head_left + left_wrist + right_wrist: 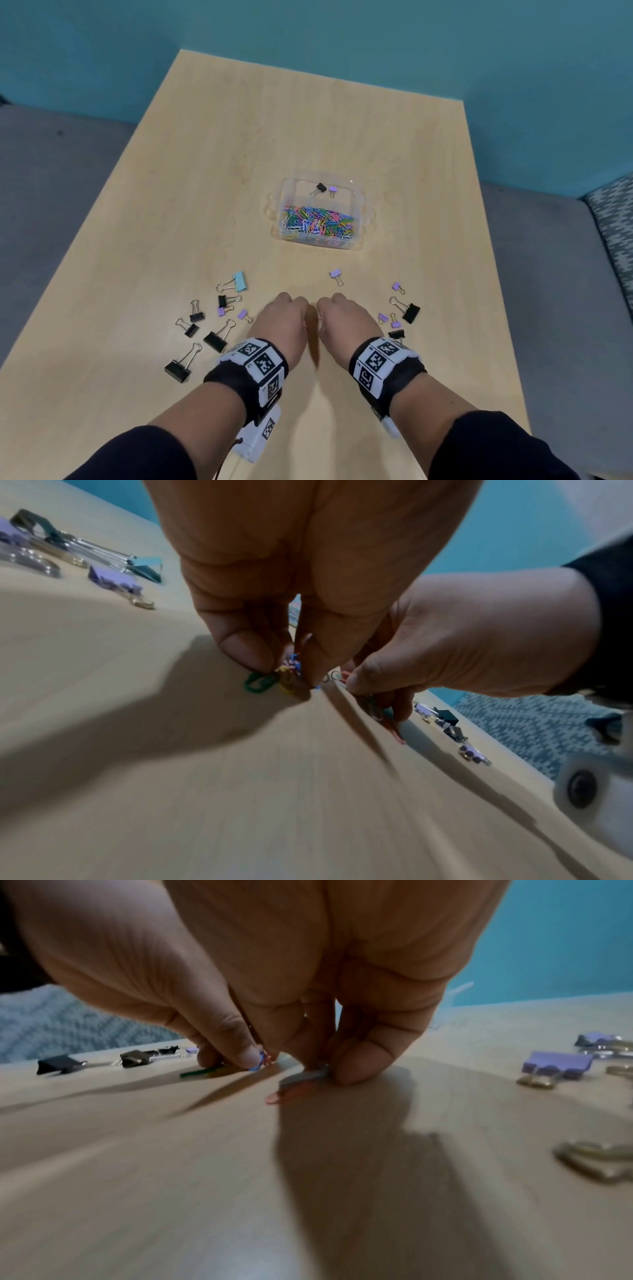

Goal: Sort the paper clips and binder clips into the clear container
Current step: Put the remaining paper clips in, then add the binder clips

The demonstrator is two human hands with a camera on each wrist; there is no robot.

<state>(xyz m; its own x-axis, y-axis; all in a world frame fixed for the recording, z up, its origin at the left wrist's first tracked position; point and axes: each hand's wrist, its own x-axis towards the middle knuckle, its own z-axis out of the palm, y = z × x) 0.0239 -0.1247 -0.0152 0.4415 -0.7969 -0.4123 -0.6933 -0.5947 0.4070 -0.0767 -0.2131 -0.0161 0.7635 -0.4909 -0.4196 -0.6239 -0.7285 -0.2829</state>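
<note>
Coloured paper clips (262,681) under left hand (308,588) fingertips

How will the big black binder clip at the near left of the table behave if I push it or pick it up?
The black binder clip lies flat on the smooth table with wire handles spread, so it would probably slide, not roll. It looks rigid and likely light. Lifted by one handle, the body might swing.

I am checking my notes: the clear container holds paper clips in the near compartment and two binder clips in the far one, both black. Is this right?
Not quite. In the head view the clear container holds one black binder clip and one purple binder clip. The paper clips fill the near compartment.
</note>
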